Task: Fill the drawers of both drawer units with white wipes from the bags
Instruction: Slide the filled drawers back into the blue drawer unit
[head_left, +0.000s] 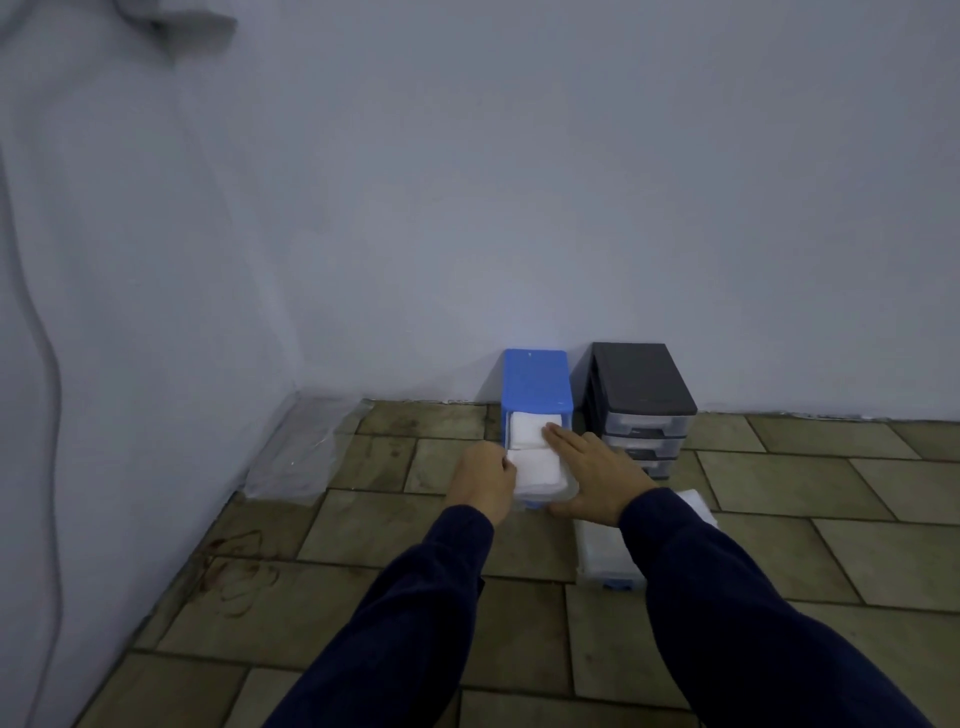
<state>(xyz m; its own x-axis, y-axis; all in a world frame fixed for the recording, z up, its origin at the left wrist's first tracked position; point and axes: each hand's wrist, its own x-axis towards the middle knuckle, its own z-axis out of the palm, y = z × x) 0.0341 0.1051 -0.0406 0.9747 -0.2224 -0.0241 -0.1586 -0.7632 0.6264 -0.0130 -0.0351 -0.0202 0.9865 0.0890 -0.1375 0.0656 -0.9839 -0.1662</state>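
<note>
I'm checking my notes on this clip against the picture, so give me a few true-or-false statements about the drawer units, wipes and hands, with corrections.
1. The blue unit stands left of the black unit. True.
2. A drawer of the blue unit is pulled out and holds white wipes. True.
3. The black unit's drawers are pulled out. False: they are pushed in.
4. The right hand grips a bag. False: it lies open and flat along the drawer's right side.
5. The left hand is at the drawer's left edge. True.
</note>
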